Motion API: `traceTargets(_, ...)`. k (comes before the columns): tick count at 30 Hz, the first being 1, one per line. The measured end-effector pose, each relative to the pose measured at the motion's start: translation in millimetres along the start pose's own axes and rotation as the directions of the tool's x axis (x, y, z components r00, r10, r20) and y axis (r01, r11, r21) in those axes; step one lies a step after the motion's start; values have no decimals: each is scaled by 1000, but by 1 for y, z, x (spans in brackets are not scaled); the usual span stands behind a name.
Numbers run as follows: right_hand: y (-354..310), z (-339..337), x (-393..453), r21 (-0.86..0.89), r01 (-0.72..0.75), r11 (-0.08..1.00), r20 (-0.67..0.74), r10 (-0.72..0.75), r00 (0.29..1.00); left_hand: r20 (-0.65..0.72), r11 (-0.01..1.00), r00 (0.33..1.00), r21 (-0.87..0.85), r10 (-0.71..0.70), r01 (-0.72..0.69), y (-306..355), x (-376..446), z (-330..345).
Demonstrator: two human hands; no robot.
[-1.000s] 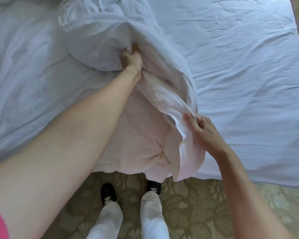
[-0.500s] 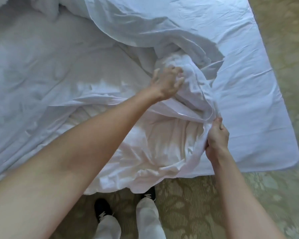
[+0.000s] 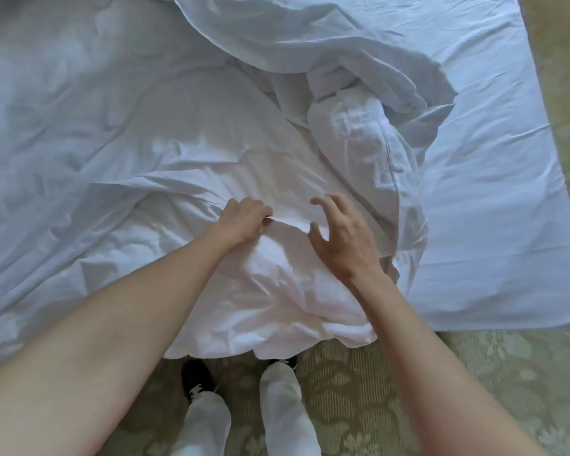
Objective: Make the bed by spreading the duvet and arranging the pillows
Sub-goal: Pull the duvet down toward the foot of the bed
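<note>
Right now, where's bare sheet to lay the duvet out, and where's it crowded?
Free: flat fitted sheet at the right, between the duvet and the bed's right edge, down to the near corner. Crowded: the middle, where the duvet lies bunched under both hands, left hand pinching a fold, right hand spread above it.
</note>
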State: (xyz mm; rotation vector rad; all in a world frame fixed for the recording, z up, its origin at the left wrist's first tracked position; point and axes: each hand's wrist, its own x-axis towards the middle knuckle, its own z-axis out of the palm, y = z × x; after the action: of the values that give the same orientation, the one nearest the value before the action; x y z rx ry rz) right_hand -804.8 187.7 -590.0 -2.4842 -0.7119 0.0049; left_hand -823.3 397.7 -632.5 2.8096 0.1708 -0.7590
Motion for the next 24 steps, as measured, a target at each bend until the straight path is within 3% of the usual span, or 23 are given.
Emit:
traceTargets(2,4,13,6,-194,22,981,360,50,932,-19,981,1000,-194,8,-11,7,-17,-2)
traceTargets(4,12,16,8,-304,-64,951,545,229,806,-74,926,995,-368,64,-86,25,-42,-3)
traceTargets(7,23,9,-2,-286,-115,951,579,268,770,48,884,983,-447,179,-139,49,-83,30)
traceTargets(10,32,7,-18,-293,-52,955,686,248,684,102,861,988,-506,116,-49,43,-107,67)
traceTargets(13,45,10,-31,-365,-2,931,651,257,715,-27,990,1000,-143,11,-15,25,-118,95)
traceTargets(15,48,10,-35,-386,95,918,633,189,751,-167,999,986,-38,-8,2,21,-127,105)
traceTargets(17,48,5,-38,-381,182,906,637,115,762,-314,988,949,-156,-40,-10,26,-137,108)
traceTargets(19,47,-3,-42,-381,263,887,634,44,772,-376,954,914,-298,-153,37,32,-145,101)
traceTargets(22,40,-15,-61,-384,335,860,617,-31,786,-361,933,898,-335,-252,128,43,-159,87)
traceTargets(24,34,-18,-85,-429,389,815,635,-33,772,-265,907,923,-390,-278,160,56,-173,87)
